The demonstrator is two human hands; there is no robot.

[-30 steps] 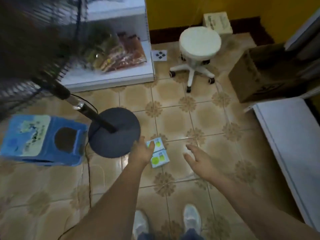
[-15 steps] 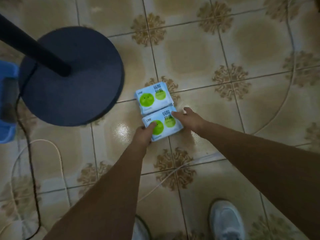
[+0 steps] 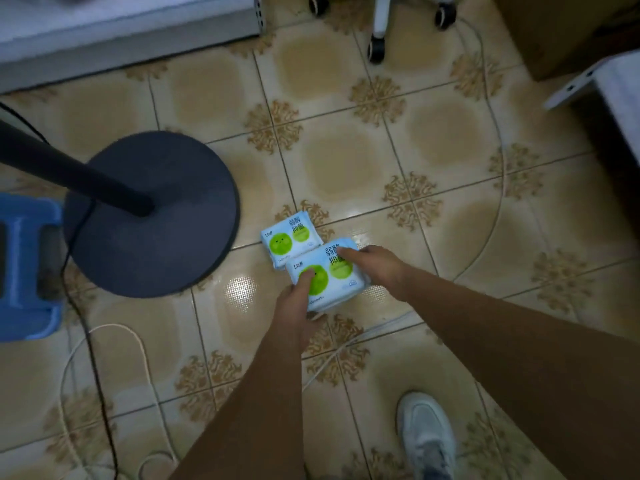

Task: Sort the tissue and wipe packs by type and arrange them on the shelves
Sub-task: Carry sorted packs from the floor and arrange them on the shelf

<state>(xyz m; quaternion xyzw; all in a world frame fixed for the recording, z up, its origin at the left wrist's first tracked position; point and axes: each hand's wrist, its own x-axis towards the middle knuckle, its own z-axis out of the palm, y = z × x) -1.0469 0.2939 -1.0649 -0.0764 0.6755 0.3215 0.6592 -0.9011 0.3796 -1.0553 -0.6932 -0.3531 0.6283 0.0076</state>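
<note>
Two light-blue wipe packs with green circles are on the tiled floor. The near pack is lifted a little and overlaps the far pack, which lies flat. My left hand grips the near pack's left end, thumb on its top face. My right hand holds its right end, with fingers over the top edge.
A dark round fan base with its pole stands left of the packs, and a blue plastic stool beyond it. Cables trail across the floor. A white shelf base lies at the far left, stool casters and a cardboard box far right.
Both hands reached down from above the floor and took the near pack by its ends. It has risen slightly and now overlaps the far pack.
</note>
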